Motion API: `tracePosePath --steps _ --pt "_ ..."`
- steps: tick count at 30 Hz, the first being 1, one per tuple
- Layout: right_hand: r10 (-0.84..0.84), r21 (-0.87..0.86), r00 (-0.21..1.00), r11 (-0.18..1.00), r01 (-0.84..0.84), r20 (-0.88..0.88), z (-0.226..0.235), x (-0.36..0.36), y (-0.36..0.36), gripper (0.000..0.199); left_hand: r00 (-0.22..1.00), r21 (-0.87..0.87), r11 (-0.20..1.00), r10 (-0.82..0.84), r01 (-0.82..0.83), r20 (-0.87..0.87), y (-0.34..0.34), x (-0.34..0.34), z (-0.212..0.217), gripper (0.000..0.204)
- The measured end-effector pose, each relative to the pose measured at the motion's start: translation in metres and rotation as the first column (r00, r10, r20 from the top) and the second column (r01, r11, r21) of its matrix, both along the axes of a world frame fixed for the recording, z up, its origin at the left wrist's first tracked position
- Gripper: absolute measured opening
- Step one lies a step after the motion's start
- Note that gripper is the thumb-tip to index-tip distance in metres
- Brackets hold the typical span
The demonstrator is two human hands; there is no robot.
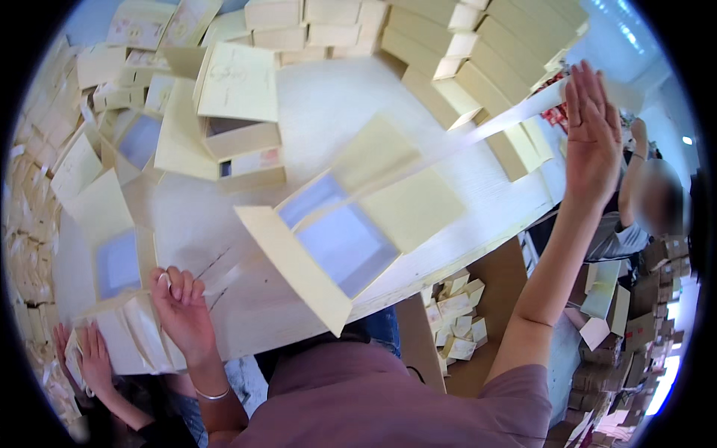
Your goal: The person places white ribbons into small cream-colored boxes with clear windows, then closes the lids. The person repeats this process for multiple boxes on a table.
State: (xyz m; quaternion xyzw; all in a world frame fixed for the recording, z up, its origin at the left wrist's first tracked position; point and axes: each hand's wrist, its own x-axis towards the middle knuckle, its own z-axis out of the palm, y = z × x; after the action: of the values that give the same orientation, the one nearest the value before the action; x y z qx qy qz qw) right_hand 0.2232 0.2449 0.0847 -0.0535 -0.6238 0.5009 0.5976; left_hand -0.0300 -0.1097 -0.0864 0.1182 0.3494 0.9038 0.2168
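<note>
My right hand [594, 142] is raised at the right, its arm stretched out and its fingers long and close together. A long white ribbon-like strip [515, 116], partly blurred, runs from the fingers down to the open cream box [343, 231] in front of me. The box has a pale blue inside, and one flap stands toward me. At the left, my left hand [179, 306] is closed in a pinch, with a small white bit at the fingertips. A faint whitish strip [224, 280] trails from it. Beside this hand stands a cream box with ribbons [134, 328].
More open boxes [239, 89] crowd the table's far left, and stacked boxes [485, 45] line its far side. Below the table edge, a carton [497, 306] holds small cream pieces. Another person's hands [89, 355] are at the lower left; a person [627, 216] is at the right.
</note>
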Motion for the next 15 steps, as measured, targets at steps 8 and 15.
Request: tracePosePath --steps 8,15 --pt "0.06 0.021 0.998 0.998 -0.06 -0.007 0.044 0.013 -0.006 0.028 0.978 -0.374 0.926 -0.026 -0.055 -0.208 0.004 0.012 0.0 0.007" --pt "0.041 0.184 0.3 0.706 -0.684 0.953 -0.089 -0.086 -0.096 0.01 0.587 -0.798 0.602 -0.638 -0.023 -0.498 0.025 0.054 -0.008 0.017"
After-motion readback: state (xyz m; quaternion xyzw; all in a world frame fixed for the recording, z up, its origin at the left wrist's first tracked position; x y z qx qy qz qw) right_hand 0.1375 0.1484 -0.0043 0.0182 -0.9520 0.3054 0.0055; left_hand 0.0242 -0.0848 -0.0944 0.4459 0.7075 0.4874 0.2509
